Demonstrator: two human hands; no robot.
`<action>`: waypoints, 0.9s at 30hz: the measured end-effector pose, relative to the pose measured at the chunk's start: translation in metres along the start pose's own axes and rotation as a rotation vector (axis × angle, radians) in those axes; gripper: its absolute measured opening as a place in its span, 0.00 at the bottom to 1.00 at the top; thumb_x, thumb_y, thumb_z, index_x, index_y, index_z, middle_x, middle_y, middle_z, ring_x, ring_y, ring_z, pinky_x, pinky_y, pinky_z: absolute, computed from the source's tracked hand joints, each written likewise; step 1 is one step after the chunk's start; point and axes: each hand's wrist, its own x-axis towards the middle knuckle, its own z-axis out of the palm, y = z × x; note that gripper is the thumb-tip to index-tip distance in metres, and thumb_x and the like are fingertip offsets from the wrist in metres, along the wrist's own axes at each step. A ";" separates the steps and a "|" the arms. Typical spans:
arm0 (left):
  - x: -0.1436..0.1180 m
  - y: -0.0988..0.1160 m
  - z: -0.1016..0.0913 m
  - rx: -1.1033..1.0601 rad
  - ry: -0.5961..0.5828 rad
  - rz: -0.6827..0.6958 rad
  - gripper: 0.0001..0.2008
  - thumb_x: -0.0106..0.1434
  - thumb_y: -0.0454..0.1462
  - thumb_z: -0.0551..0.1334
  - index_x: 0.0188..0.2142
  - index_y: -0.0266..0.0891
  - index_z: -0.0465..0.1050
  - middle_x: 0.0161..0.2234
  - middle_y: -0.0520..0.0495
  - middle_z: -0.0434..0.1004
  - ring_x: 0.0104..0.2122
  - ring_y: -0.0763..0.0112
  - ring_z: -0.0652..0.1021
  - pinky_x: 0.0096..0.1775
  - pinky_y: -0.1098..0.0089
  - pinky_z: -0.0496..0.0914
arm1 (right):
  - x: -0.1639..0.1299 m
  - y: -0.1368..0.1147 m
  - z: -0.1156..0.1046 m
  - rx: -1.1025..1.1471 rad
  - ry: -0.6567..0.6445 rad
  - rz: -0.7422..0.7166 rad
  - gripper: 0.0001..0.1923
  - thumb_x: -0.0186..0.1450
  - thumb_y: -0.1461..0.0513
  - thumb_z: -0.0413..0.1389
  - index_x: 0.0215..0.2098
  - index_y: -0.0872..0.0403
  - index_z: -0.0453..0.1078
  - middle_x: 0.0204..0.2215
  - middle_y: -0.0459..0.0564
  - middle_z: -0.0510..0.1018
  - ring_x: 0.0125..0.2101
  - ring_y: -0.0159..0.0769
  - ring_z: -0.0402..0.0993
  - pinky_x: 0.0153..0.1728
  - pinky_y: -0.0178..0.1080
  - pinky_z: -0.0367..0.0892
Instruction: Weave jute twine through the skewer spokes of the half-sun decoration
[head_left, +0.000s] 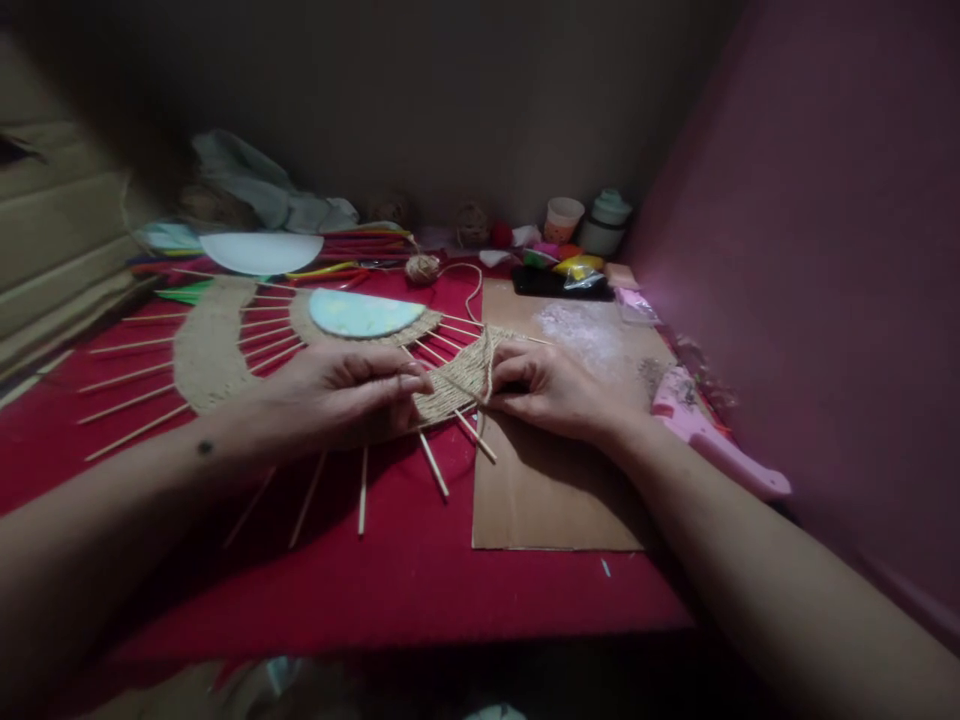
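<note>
A half-round craft piece lies on the red cloth (390, 590): thin wooden sticks (433, 466) fan out from a pale blue half-disc (364, 312), and jute twine is woven between them in a tan band (206, 345). My left hand (341, 392) presses on the woven part and pinches the sticks near the middle. My right hand (551, 388) pinches the jute twine (489, 365) at the right end of the weave. The strand runs back to a small twine ball (422, 268).
A brown cardboard sheet (559, 495) lies under my right hand. A pink glue gun (709, 435) rests by the pink wall at right. At the back are a white half-disc (259, 252), coloured sticks, a cup (562, 218), a jar (606, 222) and small packets.
</note>
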 end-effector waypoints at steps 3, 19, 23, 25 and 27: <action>0.005 -0.004 -0.012 0.116 -0.172 0.043 0.13 0.55 0.47 0.64 0.32 0.40 0.79 0.23 0.49 0.77 0.23 0.72 0.75 0.25 0.75 0.69 | 0.000 0.001 0.000 0.005 0.026 -0.009 0.07 0.59 0.70 0.58 0.29 0.53 0.74 0.37 0.47 0.74 0.39 0.32 0.71 0.44 0.37 0.67; -0.006 -0.009 -0.041 0.016 -0.289 -0.016 0.09 0.56 0.38 0.65 0.36 0.38 0.78 0.27 0.46 0.81 0.28 0.67 0.80 0.29 0.73 0.74 | -0.004 -0.001 0.000 -0.180 0.029 -0.088 0.09 0.59 0.72 0.56 0.33 0.55 0.75 0.37 0.49 0.75 0.39 0.33 0.71 0.42 0.38 0.67; -0.011 -0.009 -0.041 0.020 -0.290 -0.056 0.10 0.55 0.40 0.65 0.36 0.38 0.78 0.29 0.44 0.81 0.28 0.66 0.80 0.27 0.74 0.73 | -0.007 -0.004 0.002 -0.241 0.047 -0.103 0.09 0.60 0.71 0.55 0.35 0.53 0.75 0.38 0.49 0.75 0.39 0.34 0.71 0.42 0.40 0.68; -0.011 -0.007 -0.040 0.032 -0.305 -0.073 0.12 0.54 0.42 0.66 0.36 0.38 0.78 0.30 0.44 0.81 0.28 0.65 0.80 0.26 0.74 0.73 | -0.008 -0.009 0.004 -0.318 0.066 -0.143 0.09 0.61 0.70 0.55 0.36 0.54 0.75 0.38 0.51 0.75 0.39 0.36 0.70 0.41 0.40 0.68; -0.011 -0.005 -0.039 0.067 -0.327 -0.072 0.14 0.53 0.43 0.66 0.37 0.38 0.79 0.30 0.44 0.81 0.29 0.64 0.80 0.26 0.73 0.72 | -0.008 -0.018 0.010 -0.396 0.079 -0.198 0.09 0.62 0.69 0.54 0.36 0.55 0.75 0.35 0.52 0.74 0.37 0.37 0.69 0.39 0.41 0.67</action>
